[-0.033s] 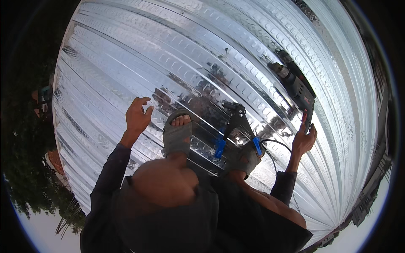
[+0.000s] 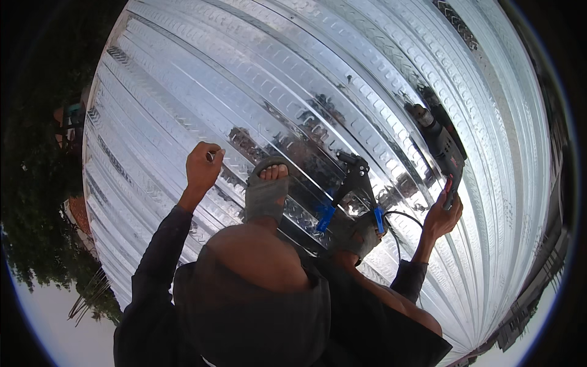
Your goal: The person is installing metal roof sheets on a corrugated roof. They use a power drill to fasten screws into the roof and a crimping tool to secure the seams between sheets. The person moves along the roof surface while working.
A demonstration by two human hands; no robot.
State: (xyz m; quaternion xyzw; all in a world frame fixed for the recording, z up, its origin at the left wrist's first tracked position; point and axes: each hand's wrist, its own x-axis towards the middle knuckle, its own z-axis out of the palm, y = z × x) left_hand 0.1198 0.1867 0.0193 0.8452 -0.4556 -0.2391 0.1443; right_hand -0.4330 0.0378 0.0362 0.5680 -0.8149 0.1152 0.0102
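Note:
My left hand (image 2: pixel 204 166) is raised left of my foot, over the metal sheeting, its fingers curled in against the thumb. Whether something small sits inside that curl is not visible. On the right, my right hand (image 2: pixel 443 218) is closed round the handle of a dark power drill (image 2: pixel 445 144), whose chuck points away toward the upper left. Between my feet a black hand riveter (image 2: pixel 356 177) with blue grips rests on the sheet, its handles spread apart and pointing toward me.
Ribbed, shiny metal roofing (image 2: pixel 202 92) spreads all round me. My sandalled left foot (image 2: pixel 266 189) and right foot (image 2: pixel 362 240) stand on it beside the riveter. A black cable (image 2: pixel 405 214) loops near my right wrist. Trees (image 2: pixel 36 238) lie beyond the left edge.
The fingers of my left hand have curled shut from a looser, spread pose. My right hand has closed further round the drill's handle. Sheet and riveter appear slightly shifted right in the picture.

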